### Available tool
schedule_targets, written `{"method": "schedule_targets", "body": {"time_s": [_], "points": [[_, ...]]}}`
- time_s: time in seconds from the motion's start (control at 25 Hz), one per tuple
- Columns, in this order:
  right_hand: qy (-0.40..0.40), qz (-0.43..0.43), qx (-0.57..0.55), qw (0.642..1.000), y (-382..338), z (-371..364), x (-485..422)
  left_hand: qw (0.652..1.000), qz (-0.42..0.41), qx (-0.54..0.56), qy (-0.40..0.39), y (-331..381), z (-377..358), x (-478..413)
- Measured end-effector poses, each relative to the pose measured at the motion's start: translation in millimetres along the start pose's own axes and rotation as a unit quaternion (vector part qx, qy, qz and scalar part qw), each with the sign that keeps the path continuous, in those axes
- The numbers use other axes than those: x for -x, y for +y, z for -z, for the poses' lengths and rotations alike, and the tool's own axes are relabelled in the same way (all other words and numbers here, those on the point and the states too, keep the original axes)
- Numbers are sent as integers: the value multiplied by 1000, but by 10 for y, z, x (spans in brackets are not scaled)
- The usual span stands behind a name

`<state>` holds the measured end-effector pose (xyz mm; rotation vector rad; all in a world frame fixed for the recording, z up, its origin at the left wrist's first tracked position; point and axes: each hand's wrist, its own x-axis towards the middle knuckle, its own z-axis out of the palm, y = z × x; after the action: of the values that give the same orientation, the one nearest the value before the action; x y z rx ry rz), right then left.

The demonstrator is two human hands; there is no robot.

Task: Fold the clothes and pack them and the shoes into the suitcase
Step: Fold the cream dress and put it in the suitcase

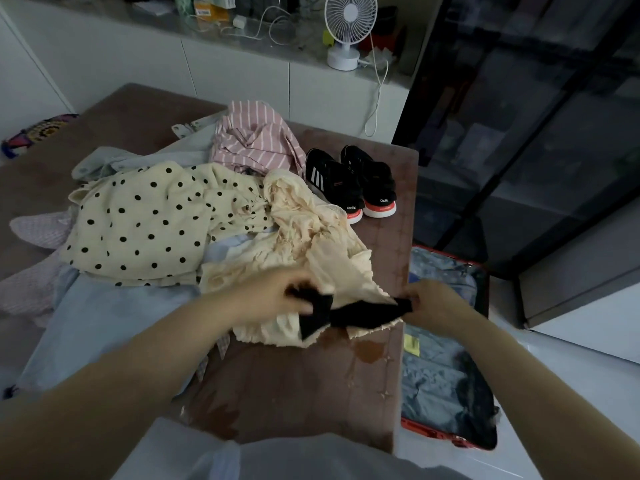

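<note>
Holding a black cloth stretched just above the bed, toward its 5 o'clock corner. Long axis 9 to 3 o'clock, nearly level; wide end with a hanging flap toward 9, narrow end toward 3. Left hand gripping the wide end, fingers curled round it, somewhat blurred. Right hand pinching the narrow tip between thumb and fingers.

Lying under the cloth, a crumpled cream top, running 11 to 5 o'clock. Touching it at 9 o'clock, a dotted top. Beneath both, a pale blue garment. At 12 o'clock of these, a pink striped shirt. Just beside that, at 4 o'clock, black shoes set side by side, toes toward 11 o'clock, coral-and-white heels toward 5.

On the floor at 3 o'clock of the bed, an open suitcase: red rim, grey-blue lining facing up, long axis 12 to 6 o'clock, something dark inside at the 6 o'clock end, too dim to tell what.

Far off at 12 o'clock, on a counter, a white fan.
</note>
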<state>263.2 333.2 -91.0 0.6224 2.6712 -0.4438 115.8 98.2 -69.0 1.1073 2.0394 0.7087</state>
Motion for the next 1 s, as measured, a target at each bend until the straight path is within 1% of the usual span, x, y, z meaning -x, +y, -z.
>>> {"method": "schedule_targets", "body": {"time_s": [0.08, 0.12, 0.16, 0.2, 0.24, 0.28, 0.32, 0.36, 0.4, 0.44, 0.48, 0.52, 0.56, 0.6, 0.64, 0.72, 0.76, 0.8, 0.88, 0.92, 1.0], "points": [[82, 76, 2, 994, 69, -301, 122, 993, 9, -43, -109, -189, -372, 128], [102, 127, 2, 987, 104, -444, 183, 989, 15, -28, -144, -274, -503, 200], [106, 171, -11, 979, 131, -565, 234, 987, 27, 12, -157, -361, -571, 268], [74, 186, -43, 979, 126, -634, 293, 988, 42, 63, -137, -420, -573, 340], [48, 184, -84, 978, 121, -690, 342, 992, 51, 95, -63, -498, -543, 392], [27, 179, -124, 976, 98, -714, 396, 991, 63, 99, 62, -567, -500, 438], [23, 175, -162, 971, 55, -726, 432, 970, 88, 85, 208, -670, -453, 478], [28, 176, -192, 965, -16, -715, 453, 930, 123, 69, 339, -769, -413, 518], [39, 176, -225, 958, -73, -703, 457, 891, 163, 54, 419, -877, -396, 538], [60, 174, -254, 949, -120, -677, 448, 873, 199, 51, 443, -948, -398, 535], [84, 179, -275, 941, -143, -666, 427, 873, 224, 49, 429, -991, -429, 512], [104, 184, -277, 937, -158, -646, 405, 883, 235, 35, 404, -1016, -473, 475], [110, 191, -260, 940, -171, -622, 388, 890, 239, 6, 389, -1002, -509, 431], [102, 205, -215, 950, -161, -610, 371, 889, 241, -25, 388, -970, -529, 380], [68, 211, -156, 962, -169, -591, 368, 883, 241, -50, 401, -938, -512, 329], [-30, 166, -45, 985, -207, -609, 400, 872, 219, -60, 434, -852, -383, 258], [-70, 129, -16, 989, -221, -616, 427, 869, 200, -46, 451, -814, -270, 240], [-91, 107, -2, 990, -226, -631, 457, 864, 184, -22, 468, -795, -106, 244], [-90, 99, 25, 991, -239, -613, 489, 844, 149, 24, 515, -756, 362, 303], [-84, 92, 31, 992, -250, -585, 491, 833, 132, 29, 537, -752, 634, 347], [-64, 92, 11, 994, -253, -574, 480, 807, 118, -13, 578, -736, 1186, 432]]}}
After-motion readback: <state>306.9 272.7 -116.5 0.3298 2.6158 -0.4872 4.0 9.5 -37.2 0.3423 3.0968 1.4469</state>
